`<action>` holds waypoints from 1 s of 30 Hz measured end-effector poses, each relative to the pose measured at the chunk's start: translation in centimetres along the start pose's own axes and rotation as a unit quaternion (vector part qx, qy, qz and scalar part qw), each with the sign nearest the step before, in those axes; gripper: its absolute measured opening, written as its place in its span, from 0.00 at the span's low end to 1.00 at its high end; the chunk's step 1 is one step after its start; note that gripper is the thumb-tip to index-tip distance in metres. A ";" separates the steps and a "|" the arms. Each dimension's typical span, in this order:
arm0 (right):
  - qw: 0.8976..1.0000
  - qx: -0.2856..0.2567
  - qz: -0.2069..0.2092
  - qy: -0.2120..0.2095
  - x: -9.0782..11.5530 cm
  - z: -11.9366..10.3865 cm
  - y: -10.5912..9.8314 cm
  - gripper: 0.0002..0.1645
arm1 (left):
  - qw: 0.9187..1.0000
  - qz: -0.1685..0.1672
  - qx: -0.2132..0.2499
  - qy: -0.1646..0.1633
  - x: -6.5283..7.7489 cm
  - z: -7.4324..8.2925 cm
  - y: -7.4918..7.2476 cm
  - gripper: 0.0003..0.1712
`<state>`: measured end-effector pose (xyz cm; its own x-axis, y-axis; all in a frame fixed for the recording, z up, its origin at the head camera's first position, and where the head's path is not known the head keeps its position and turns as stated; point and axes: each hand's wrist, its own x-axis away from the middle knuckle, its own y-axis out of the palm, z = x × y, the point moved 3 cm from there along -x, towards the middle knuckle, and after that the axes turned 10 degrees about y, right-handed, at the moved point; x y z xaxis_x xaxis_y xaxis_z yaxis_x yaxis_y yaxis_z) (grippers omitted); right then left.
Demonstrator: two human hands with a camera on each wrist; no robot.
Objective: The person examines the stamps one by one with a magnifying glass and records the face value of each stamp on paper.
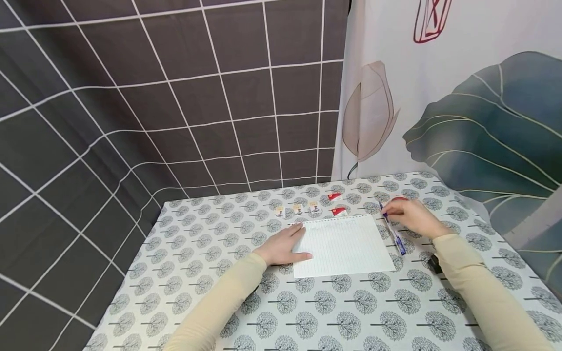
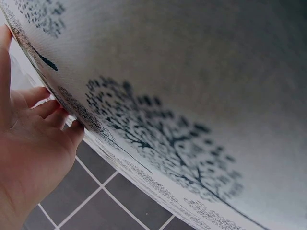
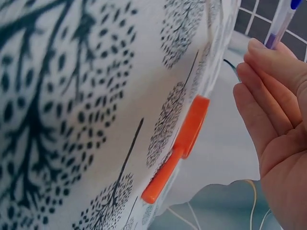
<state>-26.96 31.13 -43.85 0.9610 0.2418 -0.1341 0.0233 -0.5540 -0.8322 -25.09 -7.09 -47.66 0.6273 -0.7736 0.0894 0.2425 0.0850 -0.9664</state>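
Note:
A lined sheet of paper [image 1: 344, 248] with a perforated top edge lies on the patterned tablecloth. My left hand [image 1: 285, 244] rests on its left edge, fingers extended and thumb spread; in the left wrist view, that hand [image 2: 36, 139] lies against the table surface. To the right of the paper, my right hand [image 1: 412, 218] pinches a clear pen with blue-purple parts [image 1: 393, 231] near its far end. The right wrist view has the pen [image 3: 283, 23] between thumb and forefinger, with the other fingers loosely extended. Faint writing seems to run along the sheet's top.
Small picture cards [image 1: 298, 209] and two red-and-white pieces [image 1: 339, 211] lie beyond the paper. An orange T-shaped plastic object [image 3: 184, 139] lies near my right hand. Beneath the right forearm is a black object [image 1: 434, 263]. Curtains hang behind the table.

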 end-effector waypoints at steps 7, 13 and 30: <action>0.998 0.059 -0.028 -0.016 0.0 0.7 0.5 0.13 | 1.000 -0.002 -0.003 0.001 -0.1 0.0 0.0 0.54; 0.996 0.072 -0.043 -0.017 0.1 0.9 0.9 0.14 | 1.000 -0.003 -0.008 0.001 -0.2 -0.2 0.3 0.54; 0.995 0.096 -0.019 -0.003 0.0 0.0 1.4 0.16 | 1.000 0.002 -0.010 0.000 0.0 0.1 0.1 0.53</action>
<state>-26.93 30.35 -44.98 0.9586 0.2650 -0.1039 0.0056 -0.3825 -0.9240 -25.01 -7.03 -47.74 0.6279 -0.7735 0.0860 0.2253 0.0749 -0.9714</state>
